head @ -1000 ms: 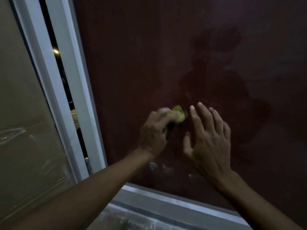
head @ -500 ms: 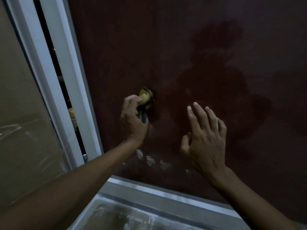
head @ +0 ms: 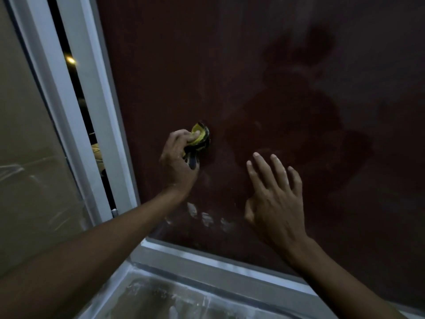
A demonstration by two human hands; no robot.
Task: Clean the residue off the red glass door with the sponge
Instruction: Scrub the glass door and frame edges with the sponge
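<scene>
Left hand (head: 178, 162): fingers curled tight around the sponge (head: 199, 137), yellow with a dark scouring side, crumpled and pressed against the red glass door (head: 253, 65). Sponge squeezed between fingertips and palm, upper edge poking out above the knuckles, a dark fold hanging below the thumb.

To the right of that grip, well apart from it and slightly lower: right hand (head: 274, 203), spread wide, holding nothing, 4 fingers fanned upward, thumb angled off toward the sponge. Fingertips at or near the glass; actual contact impossible to tell.

Just below the gripping hand, between both wrists: whitish residue smears (head: 207, 217), about 3 pale patches in a row on the glass, with fainter streaks beside them. Above and to the right of the sponge: a darker, wet-looking patch across the dim red surface, along with a shadowy outline.

Left of the grip: white door frame (head: 101, 111), running tilted from top to bottom, with a narrow dark gap (head: 76, 88) beside it and 1 small point of light in that gap. Farther left: a pale panel under clear plastic film (head: 30, 157).

Below both forearms: grey bottom rail (head: 207, 263) of the door, then a dusty floor strip (head: 161, 295) streaked with white.
</scene>
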